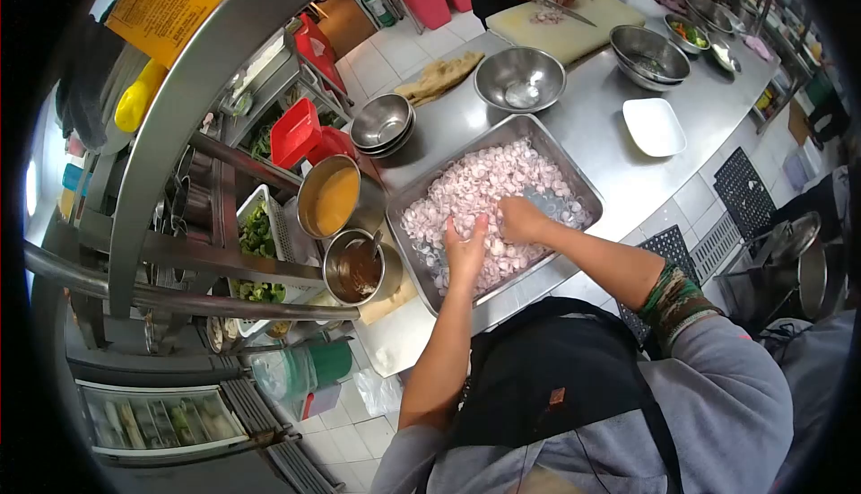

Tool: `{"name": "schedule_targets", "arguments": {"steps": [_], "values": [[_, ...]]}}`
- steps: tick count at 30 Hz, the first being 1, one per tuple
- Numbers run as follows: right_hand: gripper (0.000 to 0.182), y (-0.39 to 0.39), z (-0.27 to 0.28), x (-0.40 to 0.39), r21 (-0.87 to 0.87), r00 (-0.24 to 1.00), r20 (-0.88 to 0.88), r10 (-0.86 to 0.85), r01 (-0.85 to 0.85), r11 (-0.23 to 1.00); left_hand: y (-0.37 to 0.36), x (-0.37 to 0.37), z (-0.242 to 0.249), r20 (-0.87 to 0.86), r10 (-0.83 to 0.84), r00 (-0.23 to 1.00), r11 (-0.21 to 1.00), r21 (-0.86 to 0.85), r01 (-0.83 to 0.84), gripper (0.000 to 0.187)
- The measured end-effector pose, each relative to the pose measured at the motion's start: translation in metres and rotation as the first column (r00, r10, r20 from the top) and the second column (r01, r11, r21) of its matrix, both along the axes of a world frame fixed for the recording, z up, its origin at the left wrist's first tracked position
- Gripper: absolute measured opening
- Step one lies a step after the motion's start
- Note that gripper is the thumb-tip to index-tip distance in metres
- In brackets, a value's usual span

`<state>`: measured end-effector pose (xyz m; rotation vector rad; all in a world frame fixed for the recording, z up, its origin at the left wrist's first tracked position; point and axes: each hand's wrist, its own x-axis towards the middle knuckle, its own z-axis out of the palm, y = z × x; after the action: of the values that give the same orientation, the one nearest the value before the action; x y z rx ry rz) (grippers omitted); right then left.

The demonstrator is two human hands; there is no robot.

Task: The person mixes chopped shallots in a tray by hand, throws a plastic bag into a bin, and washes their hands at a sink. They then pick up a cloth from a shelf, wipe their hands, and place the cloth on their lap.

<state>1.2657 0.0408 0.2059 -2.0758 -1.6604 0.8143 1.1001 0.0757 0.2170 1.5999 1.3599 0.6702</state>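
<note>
A deep rectangular steel tray (587,191) holds a heap of small pale pink food pieces (484,178); their exact kind cannot be made out. My left hand (465,247) rests against the near part of the heap, thumb and fingers apart. To its right, my right hand (522,220) is curled closed over the pieces, its fingertips hidden, so what it grips does not show. Clear, glassy-looking bits, maybe ice or liquid, lie along the tray's right side and near left corner.
Left of the tray stand a pot of orange liquid (334,202) and a pot of brown sauce (359,270). Beyond it are stacked steel bowls (382,123), a large bowl (519,77) and a white dish (654,127). Across the table, a person cuts with a knife (565,11) on a board (596,23).
</note>
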Motion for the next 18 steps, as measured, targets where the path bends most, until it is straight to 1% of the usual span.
{"name": "schedule_targets", "arguments": {"steps": [1, 3, 4, 5, 6, 7, 9, 10, 11, 12, 13, 14, 15, 16, 17, 18], "values": [[0.059, 0.000, 0.014, 0.004, -0.041, 0.999, -0.038, -0.003, 0.002, 0.999, 0.005, -0.004, -0.002, 0.097, -0.035, 0.995, 0.999, -0.020, 0.037, 0.076], [0.061, 0.001, 0.041, 0.025, -0.042, 0.999, -0.046, 0.028, -0.030, 0.999, 0.022, -0.024, -0.001, 0.094, -0.133, 0.987, 0.990, -0.036, 0.137, 0.073], [0.063, -0.003, 0.048, 0.033, -0.048, 0.998, -0.052, 0.044, -0.046, 0.998, 0.032, -0.033, 0.002, -0.039, -0.230, 0.972, 0.969, 0.088, 0.233, 0.069], [0.068, -0.011, 0.052, 0.038, 0.019, 0.985, 0.054, 0.161, -0.162, 0.987, 0.032, -0.040, 0.003, -0.129, -0.206, 0.970, 0.972, 0.084, 0.217, 0.070], [0.073, -0.019, 0.054, 0.045, 0.074, 0.948, 0.169, 0.268, -0.283, 0.956, 0.025, -0.044, 0.021, -0.217, -0.179, 0.960, 0.976, 0.085, 0.201, 0.071], [0.083, -0.027, 0.072, 0.042, 0.007, 0.953, 0.129, 0.273, -0.276, 0.961, 0.021, -0.047, 0.030, -0.301, -0.147, 0.942, 0.979, 0.093, 0.183, 0.071], [0.103, -0.044, 0.107, 0.035, -0.128, 0.961, 0.056, 0.271, -0.263, 0.956, 0.025, -0.055, -0.011, -0.145, -0.115, 0.983, 0.988, -0.118, 0.099, 0.081], [0.106, -0.047, 0.090, 0.027, -0.096, 0.963, 0.085, 0.255, -0.247, 0.964, 0.012, -0.045, -0.003, -0.128, -0.093, 0.987, 0.988, -0.137, 0.075, 0.084], [0.107, -0.046, 0.070, 0.019, -0.071, 0.974, 0.061, 0.219, -0.214, 0.974, 0.001, -0.034, -0.001, -0.112, -0.070, 0.991, 0.986, -0.158, 0.052, 0.088], [0.108, -0.045, 0.051, 0.011, -0.047, 0.982, 0.035, 0.183, -0.182, 0.982, 0.002, -0.025, -0.026, 0.231, -0.009, 0.973, 0.966, -0.248, 0.068, 0.099], [0.108, -0.039, 0.030, -0.001, -0.035, 0.991, -0.046, 0.128, -0.130, 0.991, -0.003, -0.019, -0.005, 0.222, -0.019, 0.975, 0.957, -0.278, 0.082, 0.102], [0.107, -0.034, 0.021, -0.009, -0.025, 0.989, -0.125, 0.073, -0.076, 0.997, -0.011, -0.008, 0.038, 0.215, -0.030, 0.976, 0.947, -0.306, 0.097, 0.104], [0.106, -0.031, 0.024, -0.014, -0.011, 0.986, -0.158, 0.044, -0.046, 0.999, -0.016, 0.000, 0.061, 0.209, -0.045, 0.977, 0.937, -0.330, 0.114, 0.107], [0.104, -0.027, 0.028, -0.018, 0.004, 0.981, -0.192, 0.014, -0.013, 1.000, 0.005, -0.006, 0.012, 0.368, -0.061, 0.928, 0.918, -0.344, 0.197, 0.110], [0.103, -0.026, 0.031, -0.021, 0.015, 0.973, -0.229, -0.017, 0.021, 1.000, 0.014, -0.011, -0.001, 0.399, -0.069, 0.915, 0.912, -0.347, 0.220, 0.106], [0.094, -0.024, 0.028, -0.021, 0.065, 0.967, -0.255, -0.001, 0.018, 0.998, 0.021, -0.016, -0.008, 0.428, -0.075, 0.901, 0.904, -0.351, 0.242, 0.102]]}}
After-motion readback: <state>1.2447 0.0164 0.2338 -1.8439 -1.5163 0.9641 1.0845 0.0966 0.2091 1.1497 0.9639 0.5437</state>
